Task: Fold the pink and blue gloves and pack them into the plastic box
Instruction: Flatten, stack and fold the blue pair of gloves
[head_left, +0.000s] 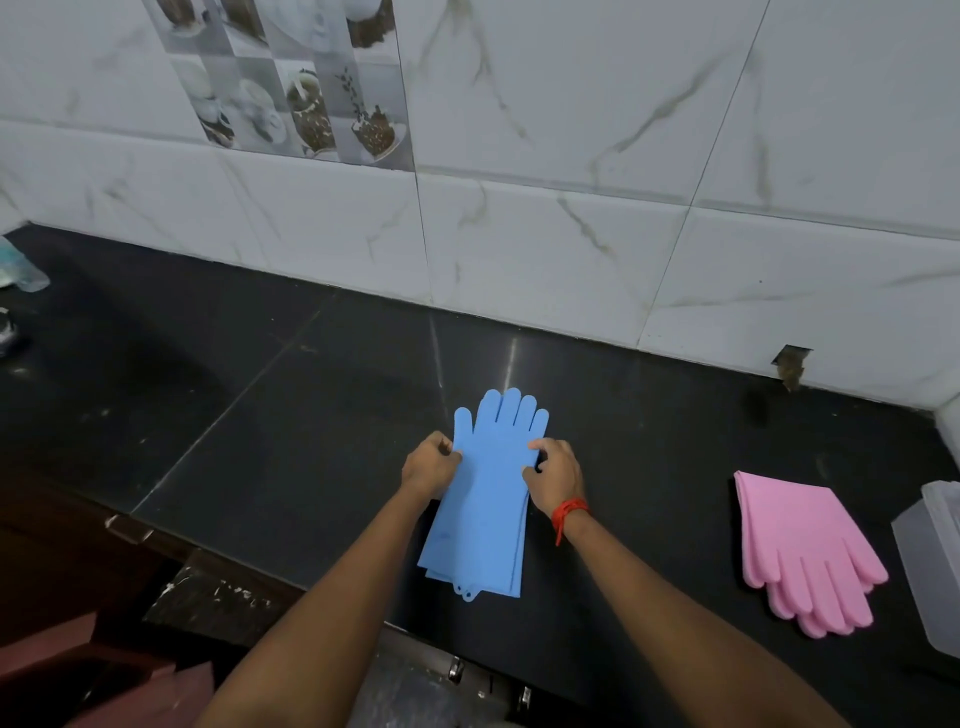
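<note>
White marble-look wall tiles (571, 130), glossy black stone counter (260, 415)

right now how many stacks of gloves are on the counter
2: blue gloves at centre, pinched by left hand and right hand; pink gloves at right near the plastic box. Layers beneath may be hidden.

Open counter (639, 467) lies between the blue gloves (488, 493) and pink gloves (800, 540). The plastic box (930, 561) blocks the right edge, and the wall (519, 234) blocks the back.
</note>
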